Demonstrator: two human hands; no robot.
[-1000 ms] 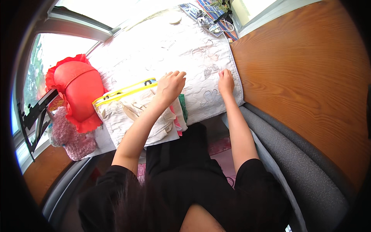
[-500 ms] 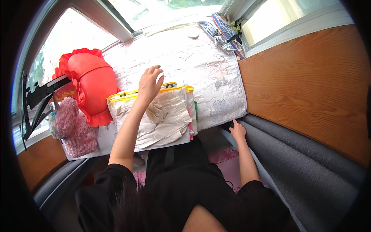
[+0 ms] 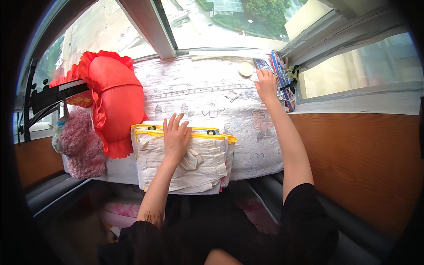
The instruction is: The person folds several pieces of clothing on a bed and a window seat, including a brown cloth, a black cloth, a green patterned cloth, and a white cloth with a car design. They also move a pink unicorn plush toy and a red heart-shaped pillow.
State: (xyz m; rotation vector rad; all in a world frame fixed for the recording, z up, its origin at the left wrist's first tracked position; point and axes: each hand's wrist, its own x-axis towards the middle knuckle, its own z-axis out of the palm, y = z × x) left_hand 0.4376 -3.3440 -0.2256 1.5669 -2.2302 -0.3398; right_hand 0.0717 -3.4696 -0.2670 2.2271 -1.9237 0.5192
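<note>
My left hand (image 3: pixel 177 138) lies over the folded cream cloth (image 3: pixel 203 165) with its fingers spread, the fingertips reaching past the yellow-trimmed edge. This cloth sits on a flat white bundle with a yellow border (image 3: pixel 179 134), which lies at the near edge of the white quilted cover (image 3: pixel 207 99). My right hand (image 3: pixel 266 86) is stretched to the far right of the cover. Its fingers are extended close beside a round, pale cream disc-like thing (image 3: pixel 246 69); I see nothing held in them.
A red ruffled cushion (image 3: pixel 118 97) stands at left, beside a pink fluffy thing (image 3: pixel 81 143) and a black bracket arm (image 3: pixel 55 95). Blue strips with tangled cables (image 3: pixel 285 81) lie at back right. Windows (image 3: pixel 221 24) rise behind; a wooden panel (image 3: pixel 353 154) borders the right.
My right hand has moved from the cover's near right edge to the far right, beside the round thing. My left hand has settled lower over the cloth. The view has tilted up.
</note>
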